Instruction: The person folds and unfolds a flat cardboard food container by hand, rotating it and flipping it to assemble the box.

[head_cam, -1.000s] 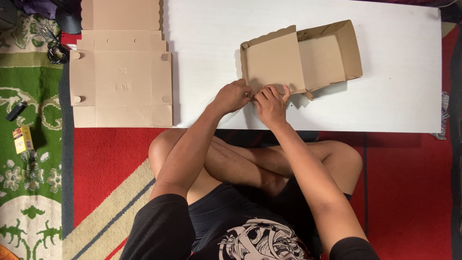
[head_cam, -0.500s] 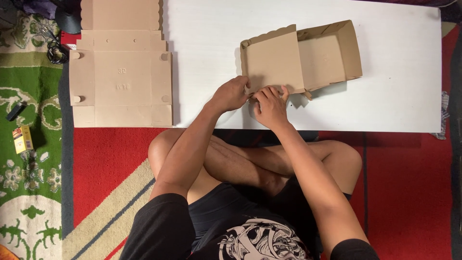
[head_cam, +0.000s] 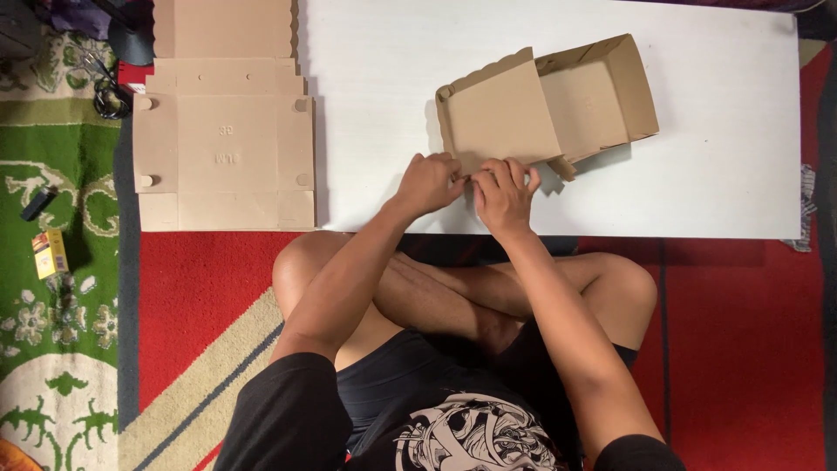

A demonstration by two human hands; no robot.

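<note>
Both hands sit at the near edge of the box (head_cam: 545,109), a half-folded piece of plain brown cardboard on the white table (head_cam: 724,174), toward its near middle. Left hand (head_cam: 430,181) is curled into a loose fist with fingertips pinching the lower edge of the big flap; right hand (head_cam: 503,190) is curled too, fingers pressed down on the same edge just beside it. The hands touch each other. That flap is flat, matte, scalloped along its far side; behind it the tray part stands with raised walls, open on top. Left of the table, a stack of flat blanks (head_cam: 225,153) lies on the carpet (head_cam: 741,349): same cardboard, die-cut with round tabs and small holes, faint embossed marks in the middle. Carpet is red with a green floral patch, where a small yellow packet (head_cam: 50,253) and a dark lighter-shaped thing (head_cam: 38,202) lie.
</note>
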